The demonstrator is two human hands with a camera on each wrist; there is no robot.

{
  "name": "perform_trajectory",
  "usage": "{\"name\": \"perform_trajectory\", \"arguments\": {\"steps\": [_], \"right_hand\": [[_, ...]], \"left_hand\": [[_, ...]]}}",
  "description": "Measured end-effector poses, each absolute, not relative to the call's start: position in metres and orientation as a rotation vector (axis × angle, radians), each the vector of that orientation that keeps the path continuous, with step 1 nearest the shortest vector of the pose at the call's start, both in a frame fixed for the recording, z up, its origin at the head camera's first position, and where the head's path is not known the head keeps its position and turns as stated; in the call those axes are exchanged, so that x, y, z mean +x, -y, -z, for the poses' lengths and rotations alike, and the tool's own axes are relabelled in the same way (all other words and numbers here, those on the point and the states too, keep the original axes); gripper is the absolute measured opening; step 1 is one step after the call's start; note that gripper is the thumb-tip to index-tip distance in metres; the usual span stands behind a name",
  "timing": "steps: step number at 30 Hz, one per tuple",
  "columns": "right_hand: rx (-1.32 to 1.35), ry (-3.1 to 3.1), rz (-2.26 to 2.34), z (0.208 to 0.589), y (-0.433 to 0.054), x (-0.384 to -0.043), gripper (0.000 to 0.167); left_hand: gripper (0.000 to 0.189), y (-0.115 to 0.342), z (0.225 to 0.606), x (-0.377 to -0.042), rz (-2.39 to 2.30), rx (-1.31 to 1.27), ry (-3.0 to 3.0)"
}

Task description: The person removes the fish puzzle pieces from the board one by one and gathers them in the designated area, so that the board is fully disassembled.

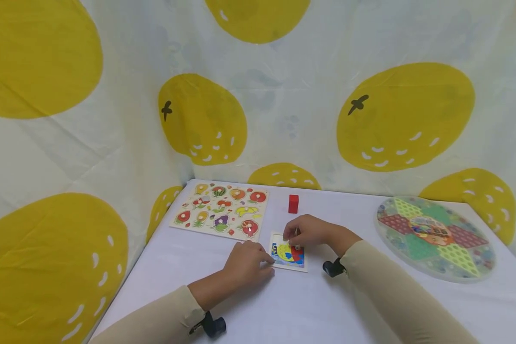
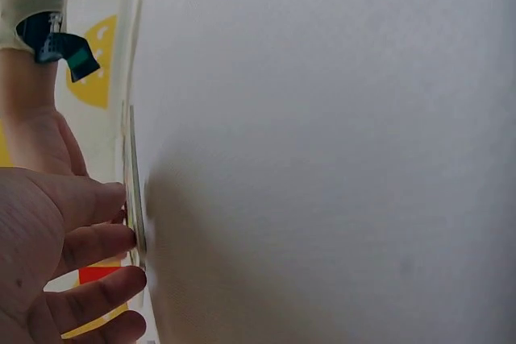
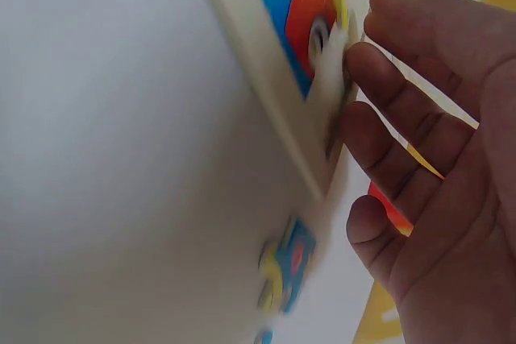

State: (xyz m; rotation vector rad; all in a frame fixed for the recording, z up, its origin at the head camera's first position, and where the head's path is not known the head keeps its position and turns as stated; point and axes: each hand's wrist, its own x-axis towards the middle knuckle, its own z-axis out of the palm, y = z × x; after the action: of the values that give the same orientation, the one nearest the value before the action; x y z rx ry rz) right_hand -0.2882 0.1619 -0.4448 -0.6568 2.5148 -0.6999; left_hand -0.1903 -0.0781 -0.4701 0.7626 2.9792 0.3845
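A small framed jigsaw puzzle (image 1: 290,262) with a bright blue, red and yellow picture lies on the table between the hands. The left hand (image 1: 248,262) rests at its left edge, fingers loosely extended; in the left wrist view its fingertips (image 2: 129,278) touch the thin board edge. Over the upper right of the puzzle is the right hand (image 1: 309,231), fingers pointing down. In the right wrist view it pinches a pale, blurred puzzle piece (image 3: 328,70), tilted at the frame's inner corner. Loose blue and yellow puzzle pieces (image 3: 294,267) lie beyond that corner, behind the right hand in the head view.
A fruit peg board (image 1: 219,210) lies at the back left. Behind the puzzle stands a red block (image 1: 293,204). On the right lies a round game board (image 1: 434,236) with a coloured star. A fruit-print curtain (image 1: 292,119) closes off the back and left side.
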Motion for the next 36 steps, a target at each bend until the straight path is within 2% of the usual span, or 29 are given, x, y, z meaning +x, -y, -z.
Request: {"name": "perform_trajectory", "arguments": {"steps": [14, 25, 36], "right_hand": [[-0.668, -2.543, 0.644, 0.455, -0.140, -0.276, 0.027], [-0.657, -2.600, 0.577, 0.450, -0.126, -0.274, 0.023], [-0.589, -2.596, 0.578, 0.449, -0.115, -0.275, 0.019]], "left_hand": [[0.032, 0.070, 0.469, -0.184, -0.346, 0.829, -2.938], [0.035, 0.074, 0.462, -0.185, -0.277, 0.814, -2.947], [0.028, 0.077, 0.462, -0.189, -0.288, 0.826, -2.982]]}}
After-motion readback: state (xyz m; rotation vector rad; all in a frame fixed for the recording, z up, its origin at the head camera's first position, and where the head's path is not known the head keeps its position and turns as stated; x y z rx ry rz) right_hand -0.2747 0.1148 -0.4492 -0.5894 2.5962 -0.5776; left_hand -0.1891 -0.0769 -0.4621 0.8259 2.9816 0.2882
